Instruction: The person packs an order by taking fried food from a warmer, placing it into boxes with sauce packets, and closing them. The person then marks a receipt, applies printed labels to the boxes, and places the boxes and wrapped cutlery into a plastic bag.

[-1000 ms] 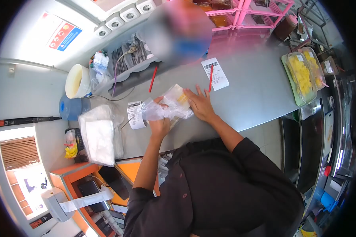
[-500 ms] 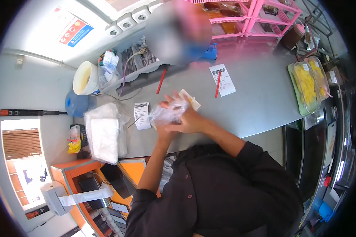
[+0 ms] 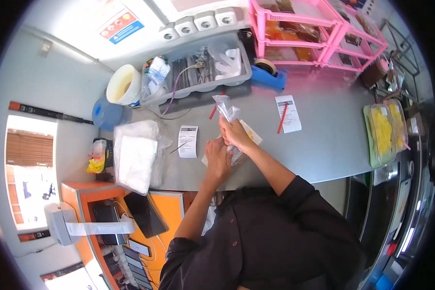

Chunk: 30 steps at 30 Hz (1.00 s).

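Near the counter's front edge, my right hand is closed round the gathered neck of a clear plastic bag, whose loose end sticks up above the fist. Just below and to the left, my left hand is closed on the lower part of the same bag. A pale printed sheet or packet lies partly hidden under both hands. Left of them lies a receipt with a thin dark stick by it. Another receipt, with a red stick across it, lies to the right.
A stack of white bags lies at the left. Behind are a grey cutlery bin, a blue tape dispenser and pink racks. A white bucket stands back left; yellow-filled containers sit far right.
The bag was spread loosely between my hands; now its neck is gathered in my right fist. The view has shifted, showing the whole cutlery bin and the tape dispenser.
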Each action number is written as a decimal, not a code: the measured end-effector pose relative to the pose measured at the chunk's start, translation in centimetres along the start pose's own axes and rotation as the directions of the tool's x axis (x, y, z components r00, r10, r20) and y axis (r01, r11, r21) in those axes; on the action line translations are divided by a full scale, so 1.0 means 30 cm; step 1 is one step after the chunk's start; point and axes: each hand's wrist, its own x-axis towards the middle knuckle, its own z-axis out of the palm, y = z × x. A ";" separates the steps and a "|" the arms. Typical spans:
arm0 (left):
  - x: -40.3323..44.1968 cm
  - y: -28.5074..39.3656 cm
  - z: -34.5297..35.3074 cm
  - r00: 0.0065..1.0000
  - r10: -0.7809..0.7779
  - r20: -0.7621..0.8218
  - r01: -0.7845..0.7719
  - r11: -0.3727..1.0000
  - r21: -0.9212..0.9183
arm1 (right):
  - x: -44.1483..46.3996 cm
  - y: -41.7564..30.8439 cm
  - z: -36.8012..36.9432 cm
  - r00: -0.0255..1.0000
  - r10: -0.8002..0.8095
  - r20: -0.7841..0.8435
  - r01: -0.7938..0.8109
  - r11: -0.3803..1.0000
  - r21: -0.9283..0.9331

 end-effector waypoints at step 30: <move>-0.163 -0.139 -0.191 0.966 -0.219 0.134 0.248 0.931 -0.267 | 1.214 -0.075 0.560 0.660 -0.499 0.562 0.673 0.059 -0.737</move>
